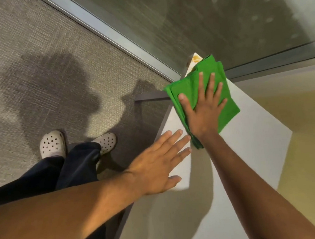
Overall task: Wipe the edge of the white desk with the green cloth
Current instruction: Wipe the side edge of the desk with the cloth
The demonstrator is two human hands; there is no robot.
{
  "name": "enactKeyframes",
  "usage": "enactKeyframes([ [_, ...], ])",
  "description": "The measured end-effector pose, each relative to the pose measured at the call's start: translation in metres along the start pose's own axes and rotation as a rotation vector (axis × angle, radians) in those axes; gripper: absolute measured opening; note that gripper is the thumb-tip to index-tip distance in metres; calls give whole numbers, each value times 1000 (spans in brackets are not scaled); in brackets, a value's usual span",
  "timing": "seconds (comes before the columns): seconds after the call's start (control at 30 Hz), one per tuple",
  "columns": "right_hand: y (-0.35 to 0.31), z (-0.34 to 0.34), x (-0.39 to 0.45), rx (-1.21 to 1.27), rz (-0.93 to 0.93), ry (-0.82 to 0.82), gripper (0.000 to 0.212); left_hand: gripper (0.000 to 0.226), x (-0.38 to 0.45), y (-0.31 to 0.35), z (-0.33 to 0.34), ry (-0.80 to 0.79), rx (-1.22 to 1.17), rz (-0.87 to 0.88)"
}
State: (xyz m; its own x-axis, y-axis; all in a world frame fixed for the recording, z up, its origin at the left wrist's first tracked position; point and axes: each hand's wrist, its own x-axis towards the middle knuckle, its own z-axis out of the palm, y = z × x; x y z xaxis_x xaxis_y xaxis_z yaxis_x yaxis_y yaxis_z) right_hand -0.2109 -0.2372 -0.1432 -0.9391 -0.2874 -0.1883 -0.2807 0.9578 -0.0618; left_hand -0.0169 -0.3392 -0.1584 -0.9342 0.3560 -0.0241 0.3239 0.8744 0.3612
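Note:
A folded green cloth (pixel 226 105) lies on the white desk (pixel 252 148) near its far left corner, overhanging the left edge. My right hand (pixel 203 107) presses flat on the cloth with fingers spread. My left hand (pixel 157 163) rests flat and open on the desk's left edge, just in front of the cloth, holding nothing.
A glass wall with a metal frame (pixel 106 31) runs diagonally behind the desk. A small white and yellow item (pixel 195 59) peeks out past the cloth at the corner. Grey carpet (pixel 32 64) lies to the left, with my legs and pale clogs (pixel 52 145) beside the desk.

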Motion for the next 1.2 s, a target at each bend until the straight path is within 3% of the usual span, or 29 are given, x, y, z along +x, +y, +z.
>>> enactKeyframes([
  [0.13,0,-3,8,10,19,14,71,86,0,0,1,-2,-17,12],
  [0.3,-14,-10,52,123,313,75,71,84,-1,0,-1,-7,-55,20],
  [0.5,-24,5,-13,83,110,29,75,83,0,1,-5,-8,-56,30],
  [0.8,-37,-6,59,125,315,57,94,80,2,2,0,17,-31,20],
  [0.9,-32,-2,42,104,161,59,87,83,0,3,-1,25,-46,14],
  [1.03,5,3,-15,26,-305,-5,72,85,-1,1,-3,14,-50,7],
  [1.2,26,-8,12,-68,-626,-74,71,86,-1,3,-2,46,-86,16],
])
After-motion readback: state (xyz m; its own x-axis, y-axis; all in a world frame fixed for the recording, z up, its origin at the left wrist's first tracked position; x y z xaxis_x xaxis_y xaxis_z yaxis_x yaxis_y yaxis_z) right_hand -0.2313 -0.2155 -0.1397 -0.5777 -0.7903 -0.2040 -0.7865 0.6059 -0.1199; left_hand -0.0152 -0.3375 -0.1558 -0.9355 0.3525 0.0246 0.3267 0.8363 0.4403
